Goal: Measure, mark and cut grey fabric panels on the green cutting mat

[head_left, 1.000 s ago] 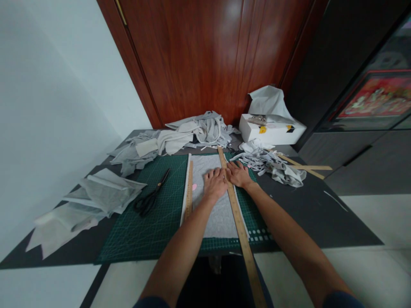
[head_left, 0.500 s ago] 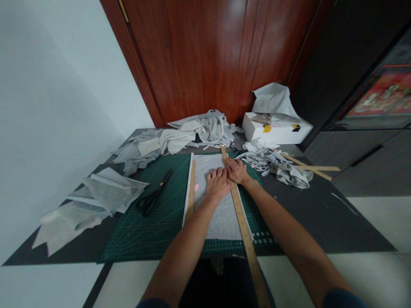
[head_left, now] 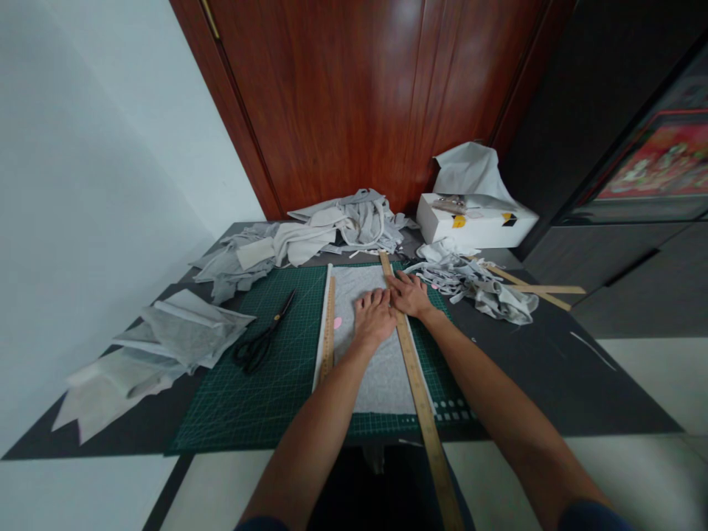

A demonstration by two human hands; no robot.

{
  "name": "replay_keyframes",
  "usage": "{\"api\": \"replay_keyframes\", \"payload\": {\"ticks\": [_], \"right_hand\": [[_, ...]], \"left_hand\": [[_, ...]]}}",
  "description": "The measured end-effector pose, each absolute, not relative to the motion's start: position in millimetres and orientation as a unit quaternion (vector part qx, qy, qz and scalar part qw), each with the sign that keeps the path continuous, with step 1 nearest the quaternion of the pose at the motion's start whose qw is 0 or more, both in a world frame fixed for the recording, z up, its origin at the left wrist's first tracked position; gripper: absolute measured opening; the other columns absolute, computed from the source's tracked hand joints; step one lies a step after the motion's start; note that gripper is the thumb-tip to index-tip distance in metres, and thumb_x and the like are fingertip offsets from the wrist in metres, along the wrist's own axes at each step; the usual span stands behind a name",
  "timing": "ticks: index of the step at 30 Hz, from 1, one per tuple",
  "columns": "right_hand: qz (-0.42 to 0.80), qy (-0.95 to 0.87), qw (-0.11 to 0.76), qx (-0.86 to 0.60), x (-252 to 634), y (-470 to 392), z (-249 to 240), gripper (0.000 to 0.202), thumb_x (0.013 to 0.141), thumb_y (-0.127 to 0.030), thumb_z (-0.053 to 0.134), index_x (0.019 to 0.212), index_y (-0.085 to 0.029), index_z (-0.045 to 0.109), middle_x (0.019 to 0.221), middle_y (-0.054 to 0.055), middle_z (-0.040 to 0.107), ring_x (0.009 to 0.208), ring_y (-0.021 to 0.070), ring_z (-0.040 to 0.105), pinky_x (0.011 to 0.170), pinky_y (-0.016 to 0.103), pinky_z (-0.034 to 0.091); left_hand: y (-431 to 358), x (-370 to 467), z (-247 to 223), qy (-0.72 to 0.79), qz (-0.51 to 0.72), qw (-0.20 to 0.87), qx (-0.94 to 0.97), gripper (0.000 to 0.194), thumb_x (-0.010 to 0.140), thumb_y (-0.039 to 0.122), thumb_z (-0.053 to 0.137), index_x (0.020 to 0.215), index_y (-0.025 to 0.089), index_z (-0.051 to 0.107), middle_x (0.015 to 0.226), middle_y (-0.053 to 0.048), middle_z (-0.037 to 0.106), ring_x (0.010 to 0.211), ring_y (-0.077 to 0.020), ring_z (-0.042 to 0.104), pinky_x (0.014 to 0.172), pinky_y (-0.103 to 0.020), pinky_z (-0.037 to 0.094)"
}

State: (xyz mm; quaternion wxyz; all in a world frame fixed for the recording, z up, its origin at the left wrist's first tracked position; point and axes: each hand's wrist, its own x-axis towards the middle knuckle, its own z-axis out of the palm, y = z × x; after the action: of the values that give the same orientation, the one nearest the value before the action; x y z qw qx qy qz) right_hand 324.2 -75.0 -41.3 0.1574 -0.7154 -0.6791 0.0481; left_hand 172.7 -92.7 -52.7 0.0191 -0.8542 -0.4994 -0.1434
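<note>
A grey fabric piece (head_left: 381, 383) lies flat on the green cutting mat (head_left: 265, 413). A long wooden ruler (head_left: 412, 361) runs along its right side and sticks out past the table's front edge. My left hand (head_left: 376, 317) rests flat on the fabric, fingers apart, its side against the ruler. Across the ruler's upper part lies my right hand (head_left: 410, 295), fingers spread and slightly bent, pressing down at the fabric's right edge. A shorter wooden ruler (head_left: 330, 324) lies along the left edge, with a small pink piece (head_left: 338, 322) beside it. What lies under my palms is hidden.
Black scissors (head_left: 265, 339) lie on the mat at left. Fabric piles (head_left: 188, 328) sit at the left and cloth scraps (head_left: 359, 221) at the back. A white box (head_left: 476, 225), more scraps (head_left: 498, 299) and crossed wooden strips (head_left: 553, 290) are at right.
Almost nothing differs. The right hand's fingers have shifted slightly on the ruler; the left hand, fabric and rulers stay in place.
</note>
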Motion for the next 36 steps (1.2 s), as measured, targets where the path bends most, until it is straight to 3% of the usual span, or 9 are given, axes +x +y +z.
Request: {"api": "replay_keyframes", "payload": {"ticks": [10, 30, 36], "right_hand": [[0.044, -0.668, 0.156, -0.726, 322, -81, -41, 0.053, 0.104, -0.043, 0.039, 0.152, -0.037, 0.059, 0.167, 0.002, 0.044, 0.147, 0.0407, 0.037, 0.115, 0.061, 0.035], [0.04, -0.673, 0.151, -0.723, 329, -79, -46, 0.054, 0.104, -0.043, 0.036, 0.154, -0.039, 0.056, 0.163, 0.001, 0.049, 0.144, 0.0389, 0.039, 0.112, 0.059, 0.037], [0.048, -0.679, 0.171, -0.713, 333, -77, -48, 0.054, 0.103, -0.045, 0.039, 0.154, -0.036, 0.056, 0.168, 0.004, 0.042, 0.143, 0.0392, 0.042, 0.113, 0.06, 0.037]], "left_hand": [[-97, 174, -46, -0.501, -0.14, 0.025, -0.854, 0.051, 0.101, 0.029, 0.044, 0.15, 0.021, 0.053, 0.153, -0.01, 0.056, 0.136, -0.0321, 0.045, 0.108, -0.049, 0.039], [-97, 177, -42, -0.512, -0.125, 0.017, -0.85, 0.047, 0.105, 0.032, 0.037, 0.149, 0.025, 0.052, 0.154, -0.008, 0.055, 0.136, -0.0308, 0.046, 0.108, -0.051, 0.039], [-97, 178, -41, -0.512, -0.119, 0.004, -0.851, 0.049, 0.106, 0.033, 0.036, 0.152, 0.025, 0.049, 0.156, -0.009, 0.052, 0.14, -0.0314, 0.042, 0.112, -0.052, 0.036]]}}
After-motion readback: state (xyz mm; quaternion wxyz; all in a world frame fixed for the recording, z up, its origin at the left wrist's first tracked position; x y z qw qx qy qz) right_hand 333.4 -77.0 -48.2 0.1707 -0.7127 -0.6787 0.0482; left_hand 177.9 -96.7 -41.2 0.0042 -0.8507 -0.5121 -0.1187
